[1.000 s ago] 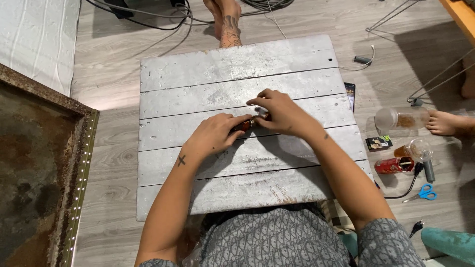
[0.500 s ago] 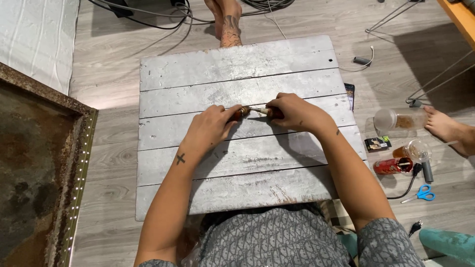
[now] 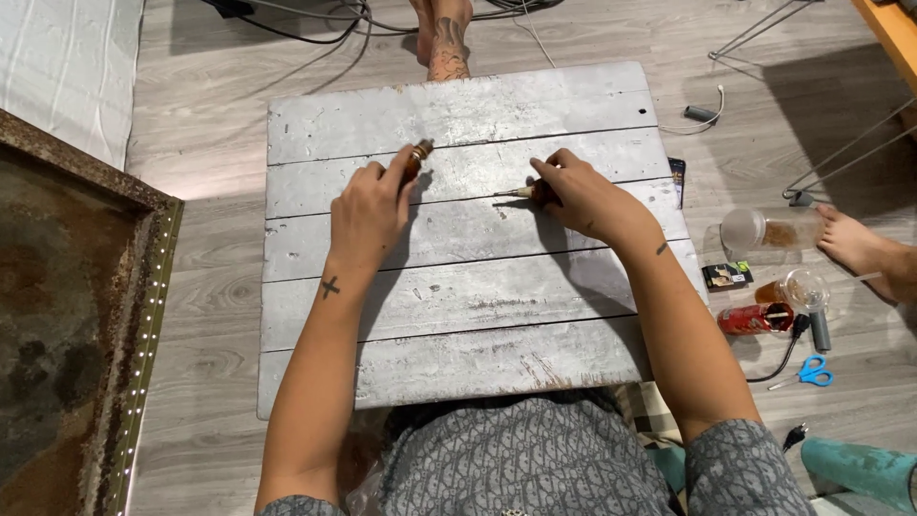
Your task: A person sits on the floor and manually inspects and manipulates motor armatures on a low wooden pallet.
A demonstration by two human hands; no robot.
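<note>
Pinched between the thumb and fingers of the left hand (image 3: 368, 212) is a small brown bottle (image 3: 415, 161) with a pale neck, held tilted just above the grey plank tabletop (image 3: 458, 287); the bottle is too small to show any contents. To the right, well apart from it, the right hand (image 3: 581, 196) is closed around a small dark handle whose thin pale tip (image 3: 514, 193) points left, low over the 2nd plank from the far edge. Both forearms lie across the near planks.

Left of the tabletop, a rusty framed panel (image 3: 76, 334) rests on the wood-look floor (image 3: 210, 124), with a white sheet (image 3: 67, 57) behind it. Past the far edge of the tabletop stands another person's tattooed foot (image 3: 447, 43) among black cables (image 3: 287, 14).

Right of the tabletop, on the floor:
- 1 clear plastic bottle (image 3: 764, 229) lying on its side, with a little brownish matter at its right end.
- 1 small dark box (image 3: 728, 276).
- 1 red drink can (image 3: 755, 318) lying on its side.
- 1 clear glass (image 3: 800, 287) holding an amber liquid.
- 1 pair of blue-handled scissors (image 3: 812, 371).

Another person's bare foot (image 3: 864, 247) rests just beside the plastic bottle.
</note>
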